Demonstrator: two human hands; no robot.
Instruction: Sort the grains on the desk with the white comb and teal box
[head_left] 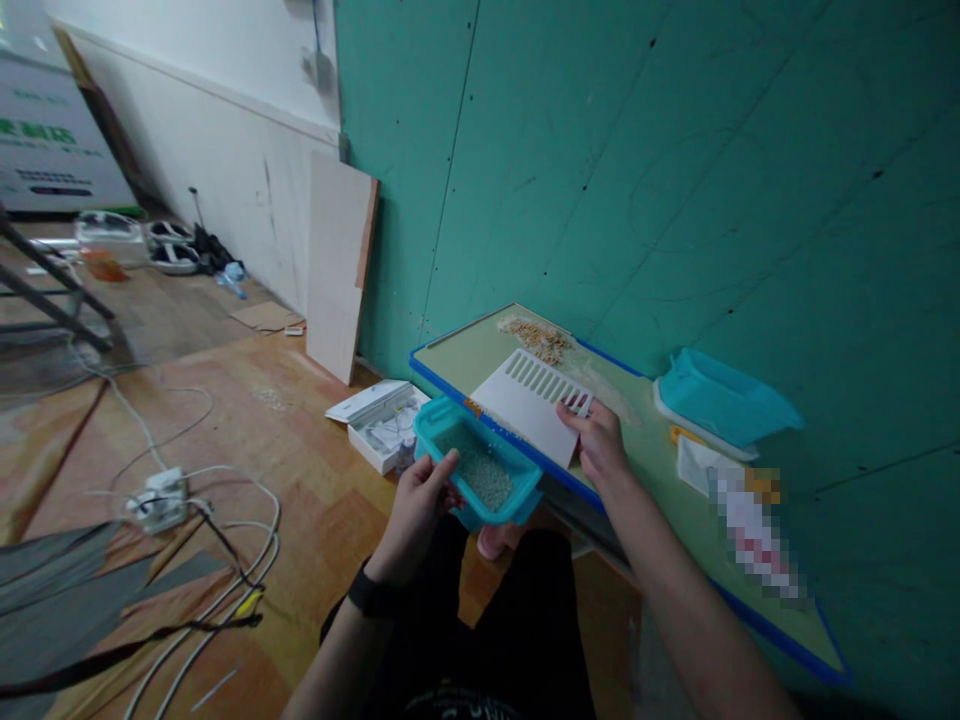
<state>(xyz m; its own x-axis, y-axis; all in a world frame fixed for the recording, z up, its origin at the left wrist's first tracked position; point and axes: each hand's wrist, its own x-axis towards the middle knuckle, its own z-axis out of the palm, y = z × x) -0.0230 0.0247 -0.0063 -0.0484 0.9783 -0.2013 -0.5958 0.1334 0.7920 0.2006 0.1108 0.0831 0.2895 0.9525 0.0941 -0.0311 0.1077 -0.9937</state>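
Observation:
My left hand grips the near rim of a teal plastic basket, held just below the table's front edge. Small pale grains cover its bottom. In my right hand is a white slotted scraper, pinched near its right end. It lies tilted over the tabletop, its plain edge by the blue rim beside the basket, and a row of slots runs along its far side. Light-brown beans lie in a pile behind the scraper, with pale grains around them on the table.
Another teal basket sits on the table's right side, by a white packet. An open white box is on the floor left of the table. Cables and a power strip lie farther left. A board leans on the wall.

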